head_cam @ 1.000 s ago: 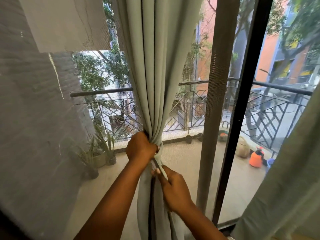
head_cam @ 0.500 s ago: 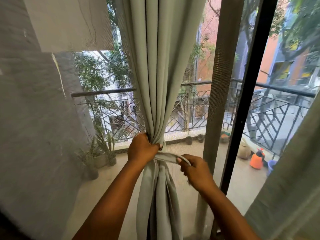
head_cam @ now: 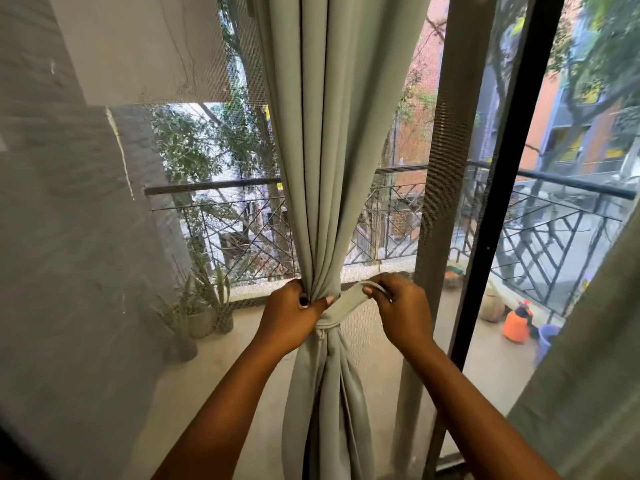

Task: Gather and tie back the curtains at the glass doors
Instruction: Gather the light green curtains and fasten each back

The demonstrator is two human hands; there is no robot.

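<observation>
1. While our left hand (head_cam: 289, 315) clamps the gathered waist of the curtain (head_cam: 332, 168) in a closed fist, our right hand (head_cam: 398, 306) pinches the free end of the tie-back strip (head_cam: 346, 301) and draws it out to the right.
2. We judge the step in hand to be the tying itself: the gathering looks done, since the folds already bunch into one narrow neck at our left fist, and a turn of strip appears to sit around that neck just below it.
3. We reckon the next move calls for keeping the left grip firm so the bundle does not spread, while the right hand carries the strip round or through to lock it. Whether a knot or a loop is meant, we cannot tell.
4. We see the curtain hanging in front of the mesh screen (head_cam: 446, 202) of the glass doors, left of the dark door frame (head_cam: 498, 202).
5. Its long axis runs vertically, top to bottom; the strip points sideways, roughly level, from the neck towards the right.
6. A second curtain (head_cam: 595, 358) at the right edge hangs loose, so we judge it not yet tied.
</observation>
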